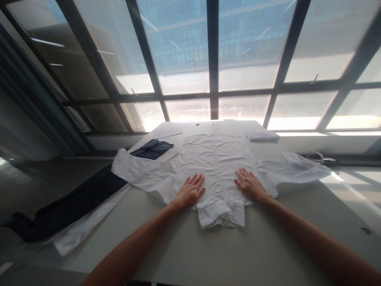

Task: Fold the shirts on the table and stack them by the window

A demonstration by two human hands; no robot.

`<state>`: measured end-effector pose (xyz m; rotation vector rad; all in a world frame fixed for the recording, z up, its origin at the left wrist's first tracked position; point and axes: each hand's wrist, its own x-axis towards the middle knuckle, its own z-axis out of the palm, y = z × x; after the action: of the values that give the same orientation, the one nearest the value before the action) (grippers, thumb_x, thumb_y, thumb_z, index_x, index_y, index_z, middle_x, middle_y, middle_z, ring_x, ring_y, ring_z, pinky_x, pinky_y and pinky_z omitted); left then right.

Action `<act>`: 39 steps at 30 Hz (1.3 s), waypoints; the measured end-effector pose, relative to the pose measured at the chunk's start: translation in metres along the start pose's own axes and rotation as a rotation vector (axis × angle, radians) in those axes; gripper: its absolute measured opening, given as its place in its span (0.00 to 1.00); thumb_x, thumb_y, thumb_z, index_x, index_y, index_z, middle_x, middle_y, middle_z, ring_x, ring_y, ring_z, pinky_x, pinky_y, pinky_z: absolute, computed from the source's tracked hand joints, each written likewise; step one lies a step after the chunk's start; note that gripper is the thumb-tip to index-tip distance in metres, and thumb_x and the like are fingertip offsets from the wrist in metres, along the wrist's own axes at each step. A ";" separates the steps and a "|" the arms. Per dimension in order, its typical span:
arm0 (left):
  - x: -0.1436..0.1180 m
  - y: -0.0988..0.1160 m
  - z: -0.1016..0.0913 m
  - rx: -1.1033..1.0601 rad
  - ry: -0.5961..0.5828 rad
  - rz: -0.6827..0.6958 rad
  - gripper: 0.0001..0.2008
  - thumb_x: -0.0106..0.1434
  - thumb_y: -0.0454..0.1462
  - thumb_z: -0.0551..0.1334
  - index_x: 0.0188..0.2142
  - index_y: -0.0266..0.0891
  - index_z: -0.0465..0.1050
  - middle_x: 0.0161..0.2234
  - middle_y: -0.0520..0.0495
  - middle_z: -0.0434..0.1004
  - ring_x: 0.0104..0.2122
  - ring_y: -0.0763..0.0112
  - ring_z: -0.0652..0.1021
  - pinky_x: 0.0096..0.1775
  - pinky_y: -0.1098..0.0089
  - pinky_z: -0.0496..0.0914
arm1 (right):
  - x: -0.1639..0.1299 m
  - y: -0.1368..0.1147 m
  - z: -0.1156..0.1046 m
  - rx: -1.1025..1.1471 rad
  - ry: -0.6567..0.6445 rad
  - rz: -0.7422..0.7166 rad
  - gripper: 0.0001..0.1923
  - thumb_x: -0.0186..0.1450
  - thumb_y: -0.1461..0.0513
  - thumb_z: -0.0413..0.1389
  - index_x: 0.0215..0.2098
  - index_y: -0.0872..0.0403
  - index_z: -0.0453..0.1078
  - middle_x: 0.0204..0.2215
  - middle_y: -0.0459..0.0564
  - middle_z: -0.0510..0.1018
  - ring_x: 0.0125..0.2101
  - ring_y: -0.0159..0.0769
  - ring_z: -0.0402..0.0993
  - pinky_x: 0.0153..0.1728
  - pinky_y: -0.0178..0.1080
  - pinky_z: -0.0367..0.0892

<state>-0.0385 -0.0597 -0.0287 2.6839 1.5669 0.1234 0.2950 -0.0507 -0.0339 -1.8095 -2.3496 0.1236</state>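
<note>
The left hand [190, 191] lay flat and released, fingers spread, palm pressed on the white shirt [216, 167] near its lower left part. The right hand [249, 185] lay the same way, open with fingers together, pressing the shirt's lower right part; neither hand gripped any cloth. Between the two hands ran the wrinkled middle of the shirt, and just below them the collar end [222, 214] was bunched and folded toward the person. The shirt was spread face down across the middle of the pale desk [184, 254], one sleeve [139, 171] reaching out to the left and the other sleeve [294, 169] to the right, its end near the desk's right edge. Beyond the left sleeve lay a dark blue garment [152, 149], partly under it, and a long dark cloth [71, 206] trailed off the left edge over a white strip. A folded white cloth [262, 136] sat at the far right corner, well apart from the hands. Large windows [208, 59] rose behind the desk.
</note>
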 end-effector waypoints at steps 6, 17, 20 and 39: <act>-0.026 0.014 -0.002 0.017 -0.008 0.004 0.30 0.78 0.48 0.44 0.74 0.40 0.50 0.74 0.42 0.46 0.73 0.56 0.48 0.70 0.49 0.46 | -0.023 -0.003 0.001 -0.007 -0.010 -0.002 0.35 0.77 0.48 0.40 0.74 0.58 0.52 0.74 0.60 0.49 0.73 0.46 0.42 0.70 0.51 0.41; 0.067 0.041 -0.013 -0.061 -0.093 0.077 0.34 0.77 0.52 0.43 0.75 0.38 0.46 0.75 0.39 0.41 0.74 0.54 0.45 0.69 0.44 0.46 | -0.026 -0.005 0.001 -0.004 -0.034 0.007 0.34 0.76 0.50 0.42 0.75 0.57 0.51 0.74 0.60 0.49 0.73 0.46 0.42 0.70 0.53 0.41; 0.091 0.049 -0.001 -0.061 -0.079 0.052 0.34 0.77 0.52 0.41 0.74 0.36 0.47 0.74 0.36 0.43 0.73 0.54 0.47 0.69 0.44 0.47 | -0.026 -0.004 0.002 -0.006 -0.040 0.004 0.34 0.76 0.50 0.41 0.75 0.56 0.51 0.74 0.58 0.48 0.73 0.46 0.42 0.70 0.53 0.40; 0.089 -0.046 -0.006 0.046 0.086 -0.457 0.30 0.76 0.47 0.44 0.71 0.35 0.56 0.73 0.37 0.53 0.71 0.51 0.56 0.68 0.46 0.52 | -0.028 -0.007 -0.002 -0.009 -0.075 0.042 0.34 0.76 0.50 0.40 0.75 0.57 0.49 0.75 0.57 0.45 0.74 0.46 0.40 0.70 0.53 0.38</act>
<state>-0.0354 0.0403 -0.0207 2.2994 2.1816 0.1910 0.2958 -0.0800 -0.0331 -1.8908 -2.3661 0.1892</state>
